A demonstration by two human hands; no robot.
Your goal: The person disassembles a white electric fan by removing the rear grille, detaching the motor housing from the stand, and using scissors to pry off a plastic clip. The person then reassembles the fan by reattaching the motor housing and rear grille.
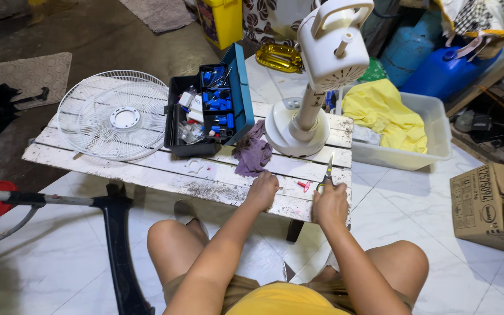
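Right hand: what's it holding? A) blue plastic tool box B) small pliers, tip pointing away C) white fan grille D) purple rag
B: the right hand grips small pliers with the tip pointing away over the white table; the purple rag lies loose beside the fan base.
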